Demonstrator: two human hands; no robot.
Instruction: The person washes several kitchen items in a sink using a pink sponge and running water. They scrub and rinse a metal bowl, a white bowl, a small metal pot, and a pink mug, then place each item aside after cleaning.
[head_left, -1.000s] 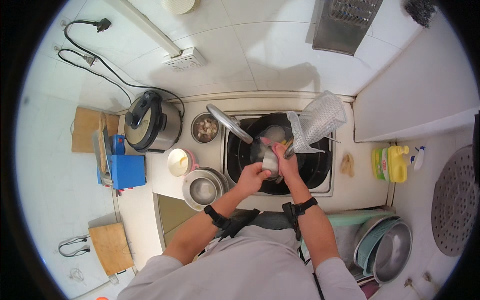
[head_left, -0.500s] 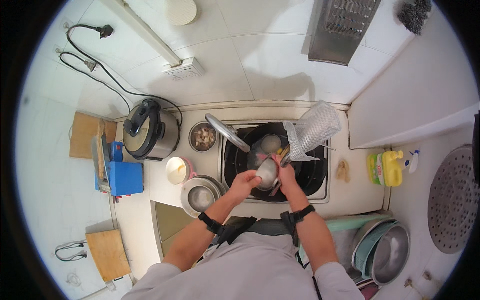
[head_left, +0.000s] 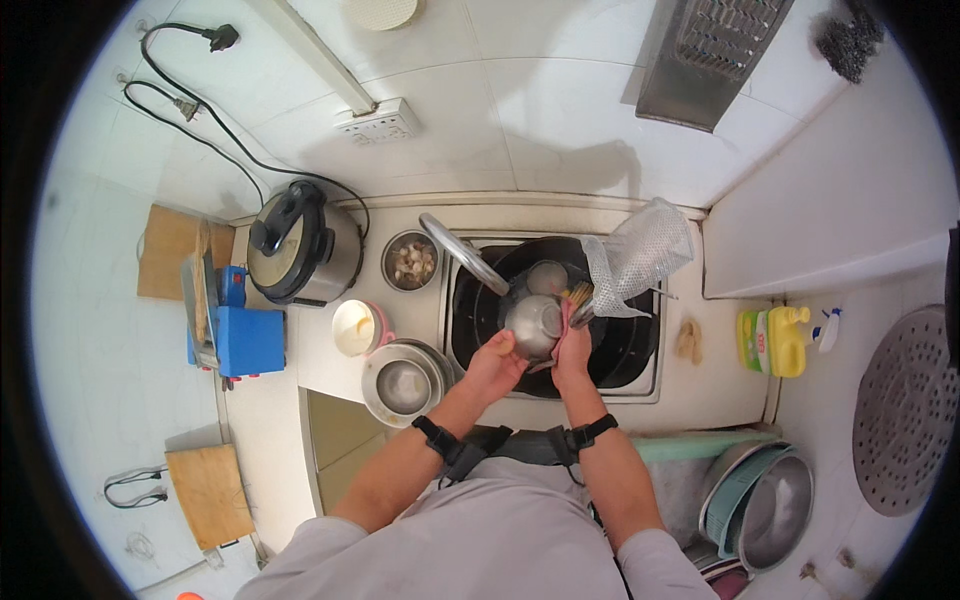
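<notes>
Over the dark basin point(head_left: 625, 358) in the sink, my left hand point(head_left: 497, 364) grips the rim of a small metal bowl point(head_left: 534, 326), tilted with its rounded outside upward. My right hand point(head_left: 573, 354) is closed on a pink cloth point(head_left: 567, 322) at the bowl's right side; the cloth partly hides its fingers. Another small round bowl point(head_left: 546, 279) lies in the basin behind. Yellowish utensils point(head_left: 580, 293), too small to name, stick up beside the cloth. The metal faucet point(head_left: 466, 255) reaches over the basin from the back left.
Left of the sink stand stacked metal bowls point(head_left: 436, 372), a pale cup point(head_left: 355, 328), a bowl of garlic-like pieces point(head_left: 411, 262) and an electric cooker point(head_left: 304, 244). A silvery mesh bag point(head_left: 645, 262) overhangs the basin's right side. Farther right are a yellow bottle point(head_left: 785, 341) and stacked basins point(head_left: 778, 505).
The metal bowl has turned and tilted between my hands, showing more of its rounded outside. Both hands remain on bowl and cloth. The whole view has shifted slightly.
</notes>
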